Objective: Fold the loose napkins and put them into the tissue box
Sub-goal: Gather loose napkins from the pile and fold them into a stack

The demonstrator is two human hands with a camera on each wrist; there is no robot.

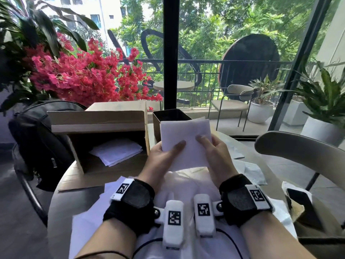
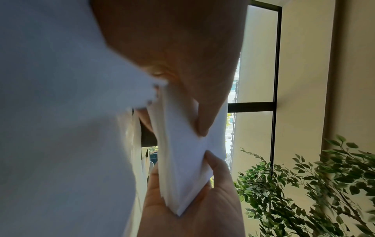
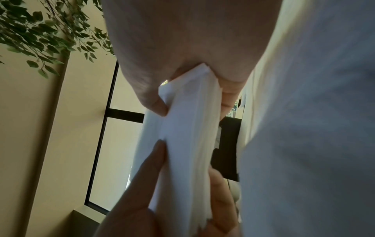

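Both hands pinch thin stack of white folded paper napkins (image 1: 184, 141) in air, above round desk (image 1: 78, 199), before dark square tissue box (image 1: 169, 116). Left hand (image 1: 160, 156) thumb on top; right hand (image 1: 216, 152) same. Likely light, soft, floppy, tears easily. Best hold near bottom edge, both corners.

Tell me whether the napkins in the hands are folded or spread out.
Folded: the napkins form a compact layered stack, edges showing in both wrist views, pinched by left hand and right hand.
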